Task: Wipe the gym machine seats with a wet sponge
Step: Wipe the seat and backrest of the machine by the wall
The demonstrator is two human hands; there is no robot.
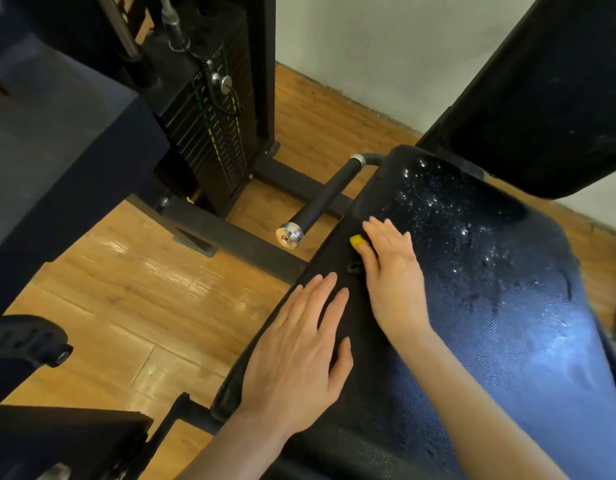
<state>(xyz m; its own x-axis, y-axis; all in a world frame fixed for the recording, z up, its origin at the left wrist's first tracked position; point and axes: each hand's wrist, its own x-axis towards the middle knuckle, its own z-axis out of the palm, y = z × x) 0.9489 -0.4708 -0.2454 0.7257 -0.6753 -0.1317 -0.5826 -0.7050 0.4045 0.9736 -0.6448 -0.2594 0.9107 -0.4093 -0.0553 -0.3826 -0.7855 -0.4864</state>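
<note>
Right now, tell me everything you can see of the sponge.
Only a small yellow corner of the sponge shows; the rest is hidden under the right hand. It looks soft and lies flat on the black padded seat, near the seat's left edge. The right hand presses on it with straight fingers. The left hand rests flat on the seat nearer the camera, apart from the sponge. Water droplets glisten on the seat further right.

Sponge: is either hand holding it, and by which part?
The right hand presses flat on top of the yellow sponge, fingers straight, no curled grip; only one corner shows. The left hand rests flat on the seat, holding nothing.
</note>
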